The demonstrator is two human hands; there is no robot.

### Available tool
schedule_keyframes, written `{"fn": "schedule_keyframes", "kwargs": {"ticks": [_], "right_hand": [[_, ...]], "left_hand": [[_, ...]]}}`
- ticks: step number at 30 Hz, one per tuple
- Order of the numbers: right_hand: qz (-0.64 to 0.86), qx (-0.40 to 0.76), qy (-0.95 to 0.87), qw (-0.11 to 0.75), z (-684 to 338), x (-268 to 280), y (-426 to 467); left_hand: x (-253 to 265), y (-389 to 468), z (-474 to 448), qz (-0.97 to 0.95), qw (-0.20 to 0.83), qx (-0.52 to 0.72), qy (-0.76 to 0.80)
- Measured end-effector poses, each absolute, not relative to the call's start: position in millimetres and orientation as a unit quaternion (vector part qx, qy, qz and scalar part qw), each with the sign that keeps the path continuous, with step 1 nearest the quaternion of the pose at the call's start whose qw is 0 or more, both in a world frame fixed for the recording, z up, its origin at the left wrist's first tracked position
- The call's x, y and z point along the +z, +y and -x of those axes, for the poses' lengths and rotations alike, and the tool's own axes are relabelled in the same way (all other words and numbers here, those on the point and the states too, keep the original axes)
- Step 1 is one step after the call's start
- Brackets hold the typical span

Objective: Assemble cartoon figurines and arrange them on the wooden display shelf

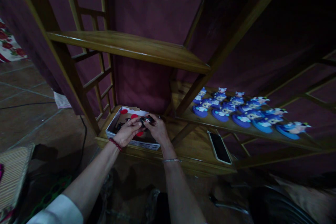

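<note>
Above a shallow white box (112, 133) on the low shelf, both my hands come together around a small black figurine (147, 119) with some white on it. My left hand (128, 132), with a red bead bracelet at the wrist, pinches the figurine's left side. From the right, my right hand (159, 130) closes its fingers on the same figurine. Inside the box lie several red discs (124, 111) and dark figurine parts (120, 126). My hands hide part of the box's contents.
Several blue-and-white figurines (223, 110) on round bases stand in rows on the shelf to the right. A phone (219, 147) lies on the lower shelf. A wooden shelf board (131, 47) spans above my hands. A woven seat (14, 178) is at lower left.
</note>
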State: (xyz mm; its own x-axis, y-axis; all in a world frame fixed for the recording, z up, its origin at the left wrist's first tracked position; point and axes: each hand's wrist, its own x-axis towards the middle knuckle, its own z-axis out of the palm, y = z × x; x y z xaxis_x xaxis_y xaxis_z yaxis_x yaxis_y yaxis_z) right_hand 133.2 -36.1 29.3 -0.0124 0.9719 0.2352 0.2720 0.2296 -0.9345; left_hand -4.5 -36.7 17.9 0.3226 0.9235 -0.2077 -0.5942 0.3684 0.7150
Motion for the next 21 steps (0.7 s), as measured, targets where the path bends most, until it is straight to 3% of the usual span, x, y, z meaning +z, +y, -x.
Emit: {"fn": "schedule_keyframes", "kwargs": {"ticks": [21], "right_hand": [[0.494, 0.382, -0.597, 0.504, -130.6, 19.5, -34.7]], "left_hand": [[19.0, -37.5, -0.3, -0.188, 0.797, 0.504, 0.276]]}}
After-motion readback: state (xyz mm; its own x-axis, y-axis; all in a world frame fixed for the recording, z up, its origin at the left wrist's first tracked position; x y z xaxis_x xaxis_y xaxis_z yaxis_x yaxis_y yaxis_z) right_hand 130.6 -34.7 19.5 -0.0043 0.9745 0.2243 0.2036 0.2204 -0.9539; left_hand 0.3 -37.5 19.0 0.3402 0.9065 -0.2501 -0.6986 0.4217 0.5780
